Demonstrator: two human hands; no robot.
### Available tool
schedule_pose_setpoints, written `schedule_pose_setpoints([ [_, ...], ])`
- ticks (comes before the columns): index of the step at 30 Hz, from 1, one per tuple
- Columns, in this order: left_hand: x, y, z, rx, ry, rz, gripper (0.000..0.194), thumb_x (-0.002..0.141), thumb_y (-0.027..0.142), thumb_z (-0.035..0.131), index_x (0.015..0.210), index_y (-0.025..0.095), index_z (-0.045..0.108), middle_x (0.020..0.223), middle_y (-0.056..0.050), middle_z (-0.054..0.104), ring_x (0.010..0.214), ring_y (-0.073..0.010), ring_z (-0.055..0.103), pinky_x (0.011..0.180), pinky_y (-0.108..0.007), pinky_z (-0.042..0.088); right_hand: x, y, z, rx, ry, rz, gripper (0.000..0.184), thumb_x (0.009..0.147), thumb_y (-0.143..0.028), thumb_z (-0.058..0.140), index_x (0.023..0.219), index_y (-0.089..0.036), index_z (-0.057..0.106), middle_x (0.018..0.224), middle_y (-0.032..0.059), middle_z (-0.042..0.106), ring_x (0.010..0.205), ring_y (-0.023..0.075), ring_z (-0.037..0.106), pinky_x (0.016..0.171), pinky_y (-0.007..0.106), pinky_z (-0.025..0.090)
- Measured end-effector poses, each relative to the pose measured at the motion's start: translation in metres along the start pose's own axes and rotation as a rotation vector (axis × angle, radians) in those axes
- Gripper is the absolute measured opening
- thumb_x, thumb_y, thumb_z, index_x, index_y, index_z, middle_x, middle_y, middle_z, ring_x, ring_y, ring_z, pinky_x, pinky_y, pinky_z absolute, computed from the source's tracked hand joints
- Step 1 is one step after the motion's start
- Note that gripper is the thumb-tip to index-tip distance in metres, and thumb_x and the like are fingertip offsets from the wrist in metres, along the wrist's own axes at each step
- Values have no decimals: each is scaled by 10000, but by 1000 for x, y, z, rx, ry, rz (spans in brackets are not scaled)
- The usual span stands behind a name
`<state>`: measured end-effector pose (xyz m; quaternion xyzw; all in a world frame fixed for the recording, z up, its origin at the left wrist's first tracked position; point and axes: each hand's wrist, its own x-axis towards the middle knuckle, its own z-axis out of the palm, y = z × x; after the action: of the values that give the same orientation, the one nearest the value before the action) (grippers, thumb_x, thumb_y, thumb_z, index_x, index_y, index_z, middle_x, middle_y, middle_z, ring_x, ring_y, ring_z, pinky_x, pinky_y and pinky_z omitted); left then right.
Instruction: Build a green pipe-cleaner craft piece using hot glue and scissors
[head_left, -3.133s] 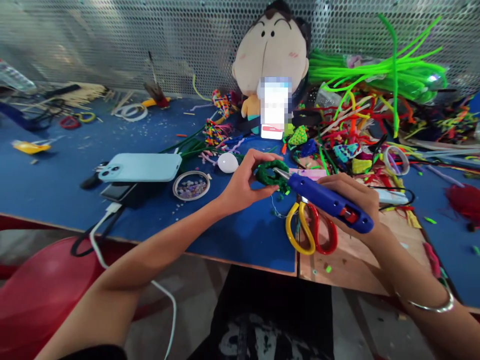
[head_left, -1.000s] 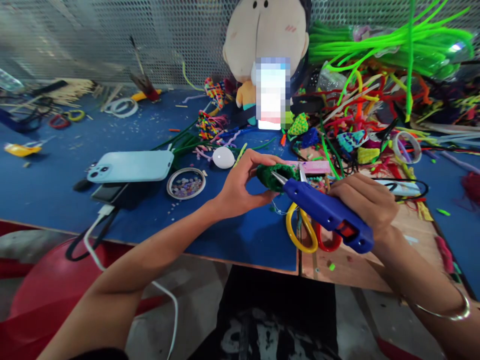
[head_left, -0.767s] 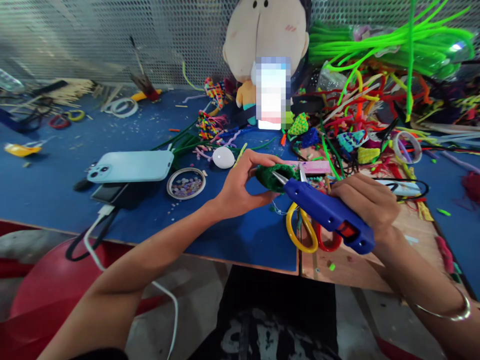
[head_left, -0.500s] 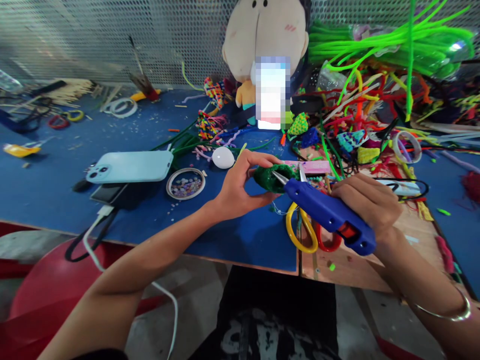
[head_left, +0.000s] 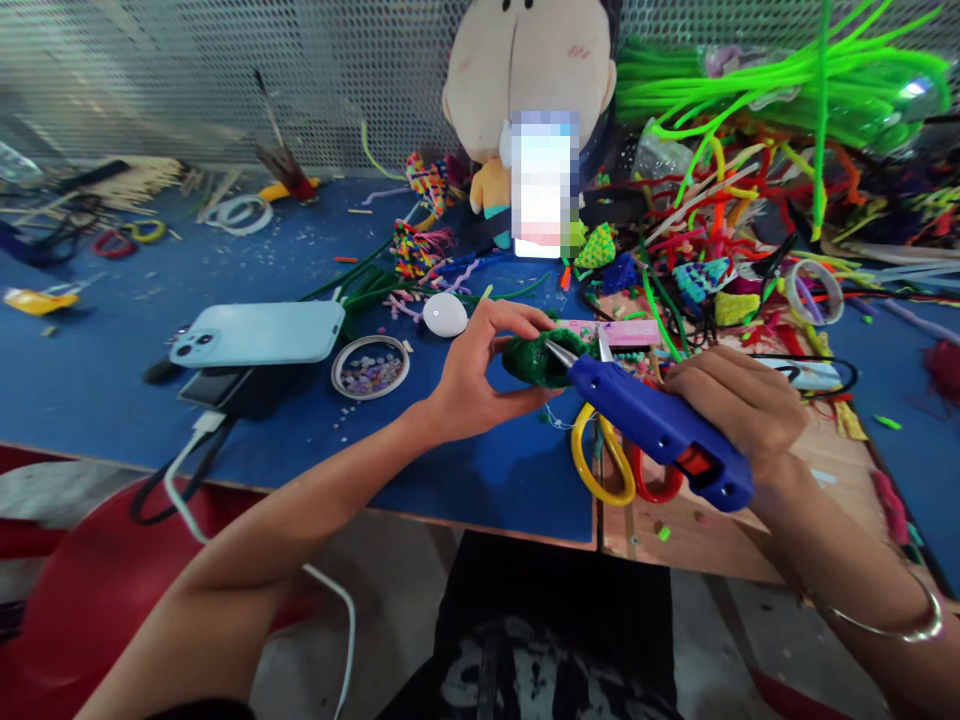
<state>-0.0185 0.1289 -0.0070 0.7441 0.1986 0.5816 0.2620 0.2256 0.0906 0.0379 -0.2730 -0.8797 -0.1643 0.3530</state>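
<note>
My left hand (head_left: 491, 375) is closed around a small dark green hollow piece (head_left: 529, 362), thumb below and fingers above, its opening turned to the right. In my right hand (head_left: 739, 410) is a blue hot glue gun (head_left: 649, 415), tilted with its metal nozzle at the mouth of the green piece. Whether the tip touches the inside cannot be made out. Below the gun lie scissors with yellow (head_left: 602, 470) and red handles, partly hidden by it. A pink strip (head_left: 622, 332) lies just behind the green piece.
Left of my hands are a white egg-shaped object (head_left: 445, 315), a round dish of beads (head_left: 370, 367) and a light blue phone (head_left: 259, 333). A lit phone (head_left: 541, 190) leans against a plush doll (head_left: 529, 70). Green pipe cleaners (head_left: 750, 95) and colourful scraps fill the right.
The green piece has shifted and turned very slightly to the left in my left hand. The glue gun stays almost in place, its nozzle still at the opening.
</note>
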Motion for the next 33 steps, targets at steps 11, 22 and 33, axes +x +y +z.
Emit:
schedule_pose_setpoints([
  [11,1,1,1,56,19,38,477,687,320,822,1002,236,474,1023,-15,619,947,-146,644,763,-275,546,2,1,0,-11,17,-28,165,914,-139,501,756,-186,502,599,47,567,545,147,476,532,292,395],
  [22,1,2,-1,149,14,97,496,683,328,829,1013,245,469,1013,-16,604,933,-145,634,696,-256,541,2,0,0,-35,4,-20,259,954,-180,443,707,-178,520,574,62,577,530,154,485,518,299,399],
  [33,0,3,-1,157,22,72,537,661,376,844,1013,245,460,1021,-16,594,944,-150,630,708,-265,539,-1,1,4,39,66,7,230,986,-283,431,901,-157,604,830,85,721,702,145,654,623,290,475],
])
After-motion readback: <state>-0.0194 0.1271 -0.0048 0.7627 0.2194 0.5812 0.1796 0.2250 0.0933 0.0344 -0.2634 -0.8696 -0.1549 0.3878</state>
